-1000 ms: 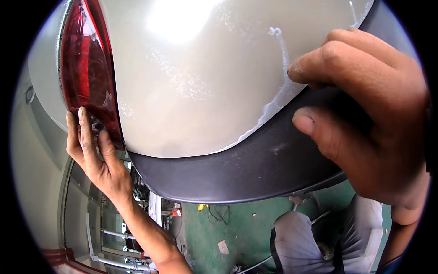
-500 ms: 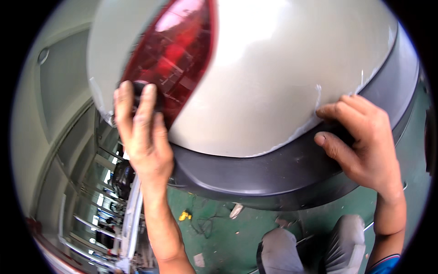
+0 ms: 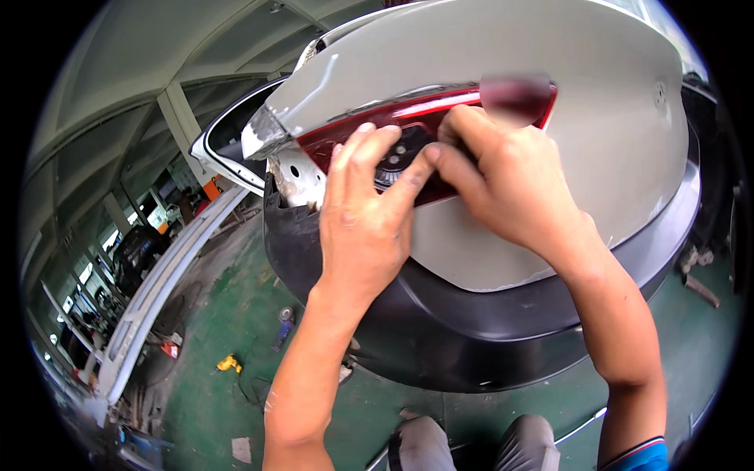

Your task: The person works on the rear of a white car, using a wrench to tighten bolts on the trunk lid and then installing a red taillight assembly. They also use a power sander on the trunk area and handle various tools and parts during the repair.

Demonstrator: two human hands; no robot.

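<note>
My left hand (image 3: 365, 224) is around a dark piece (image 3: 399, 149) with a ridged rim and small pale dots, which lies against the red tail light (image 3: 416, 107). Its fingers curl over the far side and its thumb comes round the near side. At the piece's right edge is my right hand (image 3: 510, 169), fingers bent and thumb tip close to my left thumb. Whatever sits between its fingertips is hidden. The tail light spans a silver-beige car body panel (image 3: 597, 149), and a blurred patch covers its right end.
A dark grey bumper (image 3: 510, 345) curves below the panel. Bare white metal with holes (image 3: 302, 179) shows left of the light. On the green floor (image 3: 212, 416) lie a yellow tool (image 3: 228, 363) and a blue tool (image 3: 284, 327). A long metal rail (image 3: 157, 290) runs along the left.
My right hand has left the bumper edge and come up beside my left hand at the tail light. The view has shifted, showing more of the workshop. The left hand stays at the light.
</note>
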